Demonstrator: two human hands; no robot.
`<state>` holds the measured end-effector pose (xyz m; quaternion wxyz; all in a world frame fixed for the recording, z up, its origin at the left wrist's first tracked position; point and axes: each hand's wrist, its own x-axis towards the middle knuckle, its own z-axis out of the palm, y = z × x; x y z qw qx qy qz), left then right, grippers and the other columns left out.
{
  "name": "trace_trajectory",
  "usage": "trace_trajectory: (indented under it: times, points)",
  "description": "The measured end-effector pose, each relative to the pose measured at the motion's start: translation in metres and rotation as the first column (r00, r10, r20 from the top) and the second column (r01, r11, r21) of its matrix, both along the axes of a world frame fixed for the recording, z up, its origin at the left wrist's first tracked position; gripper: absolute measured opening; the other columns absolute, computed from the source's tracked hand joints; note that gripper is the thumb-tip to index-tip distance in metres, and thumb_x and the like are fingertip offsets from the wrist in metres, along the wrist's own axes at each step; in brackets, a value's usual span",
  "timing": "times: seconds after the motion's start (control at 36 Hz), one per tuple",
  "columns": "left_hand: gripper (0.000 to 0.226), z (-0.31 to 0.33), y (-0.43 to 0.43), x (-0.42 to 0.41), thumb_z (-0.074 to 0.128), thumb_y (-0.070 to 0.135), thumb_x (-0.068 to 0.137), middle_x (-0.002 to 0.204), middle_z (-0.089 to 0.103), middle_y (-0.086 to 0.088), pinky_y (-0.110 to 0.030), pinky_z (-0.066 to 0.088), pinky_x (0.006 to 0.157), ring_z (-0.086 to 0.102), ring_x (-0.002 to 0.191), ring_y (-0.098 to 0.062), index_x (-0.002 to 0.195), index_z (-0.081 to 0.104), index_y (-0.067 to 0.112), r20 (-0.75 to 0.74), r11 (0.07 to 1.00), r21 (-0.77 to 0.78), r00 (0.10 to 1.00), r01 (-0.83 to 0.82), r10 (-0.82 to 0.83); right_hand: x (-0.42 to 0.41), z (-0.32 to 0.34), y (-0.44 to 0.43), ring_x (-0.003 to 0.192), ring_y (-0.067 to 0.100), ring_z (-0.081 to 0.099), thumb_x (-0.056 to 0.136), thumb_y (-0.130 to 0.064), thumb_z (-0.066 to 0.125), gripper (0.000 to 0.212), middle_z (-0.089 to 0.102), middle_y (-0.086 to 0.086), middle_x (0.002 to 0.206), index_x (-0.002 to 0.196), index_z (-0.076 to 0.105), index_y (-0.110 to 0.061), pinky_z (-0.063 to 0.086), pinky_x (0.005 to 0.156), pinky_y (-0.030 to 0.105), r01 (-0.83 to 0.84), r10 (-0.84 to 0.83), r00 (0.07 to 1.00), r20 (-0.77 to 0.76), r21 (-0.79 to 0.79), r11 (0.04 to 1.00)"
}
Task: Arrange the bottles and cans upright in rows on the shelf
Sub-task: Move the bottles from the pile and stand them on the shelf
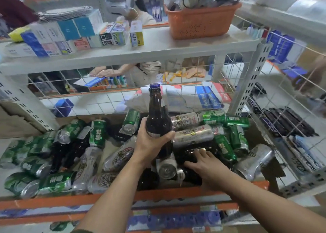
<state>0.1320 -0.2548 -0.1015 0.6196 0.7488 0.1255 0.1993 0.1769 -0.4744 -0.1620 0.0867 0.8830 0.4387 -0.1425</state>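
Note:
My left hand (150,143) grips a brown glass bottle (157,114) with a blue cap, held upright above the pile. My right hand (205,164) lies flat with spread fingers on a dark bottle (189,152) lying on its side. Around them the shelf (158,195) is covered with several green cans (97,133) and silver cans (193,135) lying on their sides, with more dark bottles (70,151) mixed in at the left.
A wire mesh back panel (176,95) closes the shelf behind. A grey upright post (250,84) stands at the right. The upper shelf carries small boxes (79,33) and an orange basket (201,19). A person stands behind the mesh.

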Motion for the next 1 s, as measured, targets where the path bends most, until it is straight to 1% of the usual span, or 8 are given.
trace_trajectory:
  times: [0.08, 0.17, 0.31, 0.5, 0.61, 0.75, 0.86, 1.0]
  points:
    - [0.057, 0.003, -0.001, 0.004, 0.093, 0.022, 0.068, 0.102, 0.073, 0.0, -0.032, 0.059, 0.083, 0.071, 0.096, -0.017, 0.114, 0.06, 0.017, -0.009, 1.0, 0.025, 1.0, 0.016, -0.016, -0.001, 0.008, -0.001, 0.15, 0.042, 0.019, 0.091, -0.034, 0.065, 0.076, 0.021, 0.028, 0.16, 0.155, 0.024, -0.03, 0.02, 0.121, 0.053, -0.016, 0.016, 1.0, 0.012, 0.0, 1.0]
    - [0.054, 0.003, -0.005, 0.006, 0.093, 0.018, 0.07, 0.096, 0.071, 0.013, -0.02, 0.056, 0.077, 0.069, 0.09, -0.004, 0.113, 0.06, 0.019, -0.023, 0.999, 0.051, 1.0, 0.018, -0.017, -0.002, 0.01, -0.002, 0.15, 0.041, 0.019, 0.091, -0.034, 0.067, 0.077, 0.021, 0.027, 0.161, 0.154, 0.023, -0.028, 0.021, 0.121, 0.053, -0.038, 0.038, 0.999, 0.013, 0.007, 0.999]
    - [0.053, -0.009, -0.005, 0.008, 0.093, 0.023, 0.067, 0.097, 0.074, 0.004, -0.038, 0.059, 0.085, 0.072, 0.092, -0.014, 0.11, 0.06, 0.022, -0.042, 1.0, 0.018, 0.999, 0.002, -0.001, 0.0, 0.01, -0.003, 0.152, 0.042, 0.013, 0.088, -0.043, 0.071, 0.086, 0.014, 0.026, 0.163, 0.156, 0.021, -0.028, 0.016, 0.122, 0.056, -0.069, 0.067, 0.997, -0.032, -0.04, 0.997]
    - [0.058, -0.016, -0.004, 0.013, 0.094, 0.019, 0.066, 0.095, 0.073, 0.005, -0.03, 0.058, 0.079, 0.07, 0.088, -0.01, 0.112, 0.059, 0.019, -0.038, 1.0, -0.006, 0.999, -0.017, 0.016, 0.001, 0.014, -0.008, 0.147, 0.044, 0.022, 0.08, -0.054, 0.077, 0.092, 0.025, 0.023, 0.157, 0.152, 0.024, -0.031, 0.025, 0.119, 0.059, -0.1, 0.095, 0.99, -0.106, -0.043, 0.994]
    - [0.054, -0.015, -0.007, 0.017, 0.092, 0.009, 0.069, 0.093, 0.071, 0.005, -0.018, 0.053, 0.073, 0.068, 0.084, -0.006, 0.112, 0.059, 0.015, -0.031, 1.0, 0.002, 0.999, -0.011, 0.011, 0.002, 0.021, -0.011, 0.149, 0.045, 0.018, 0.077, -0.046, 0.081, 0.095, 0.022, 0.021, 0.159, 0.153, 0.025, -0.029, 0.021, 0.12, 0.06, -0.095, 0.085, 0.982, -0.171, -0.048, 0.994]
    - [0.056, -0.02, -0.004, 0.022, 0.093, 0.016, 0.068, 0.098, 0.074, -0.005, -0.04, 0.059, 0.082, 0.072, 0.092, -0.027, 0.111, 0.058, 0.023, -0.037, 1.0, 0.02, 0.999, 0.015, -0.014, 0.006, 0.017, -0.018, 0.141, 0.039, 0.025, 0.075, -0.05, 0.079, 0.088, 0.03, 0.013, 0.15, 0.146, 0.029, -0.035, 0.025, 0.117, 0.063, -0.093, 0.095, 0.971, -0.217, 0.022, 0.995]
    - [0.054, -0.02, -0.005, 0.023, 0.092, 0.013, 0.069, 0.095, 0.072, 0.007, -0.023, 0.054, 0.077, 0.069, 0.089, -0.009, 0.111, 0.059, 0.021, -0.049, 0.999, 0.034, 0.999, 0.02, -0.019, 0.01, 0.019, -0.022, 0.14, 0.035, 0.025, 0.073, -0.046, 0.08, 0.085, 0.032, 0.008, 0.145, 0.142, 0.032, -0.039, 0.025, 0.118, 0.06, -0.063, 0.078, 0.956, -0.282, 0.063, 0.996]
    - [0.056, -0.02, -0.008, 0.026, 0.093, 0.012, 0.068, 0.095, 0.072, 0.006, -0.021, 0.054, 0.075, 0.069, 0.088, -0.008, 0.111, 0.058, 0.02, -0.056, 0.999, 0.033, 0.998, 0.028, -0.026, 0.017, 0.023, -0.029, 0.128, 0.02, 0.029, 0.07, -0.05, 0.081, 0.082, 0.033, -0.003, 0.136, 0.137, 0.034, -0.045, 0.032, 0.114, 0.053, 0.042, 0.028, 0.937, -0.347, 0.193, 0.98]
